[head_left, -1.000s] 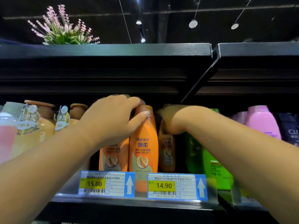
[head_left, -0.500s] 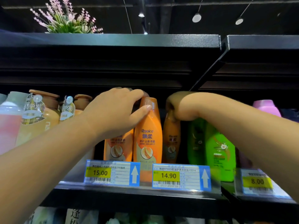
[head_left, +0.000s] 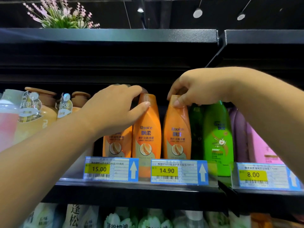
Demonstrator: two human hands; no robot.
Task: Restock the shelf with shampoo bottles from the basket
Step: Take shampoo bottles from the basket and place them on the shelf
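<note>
right orange bottle [head_left: 176, 135]: drawn forward since earlier, cap pinched beneath right hand [head_left: 202, 89]. middle orange bottle [head_left: 147, 135]: top gripped under left hand [head_left: 113, 111], thumb on front.

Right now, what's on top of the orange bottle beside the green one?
The right hand pinches the orange bottle's cap, thumb in front. The cap's top is hidden under the hand.

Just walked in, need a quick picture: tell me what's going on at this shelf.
A person is stocking a shop shelf. The left hand grips the top of the middle orange bottle, and the right hand pinches the cap of the right orange bottle, which stands beside a green bottle. Both stand upright behind the price tags. No basket is in view.
</note>
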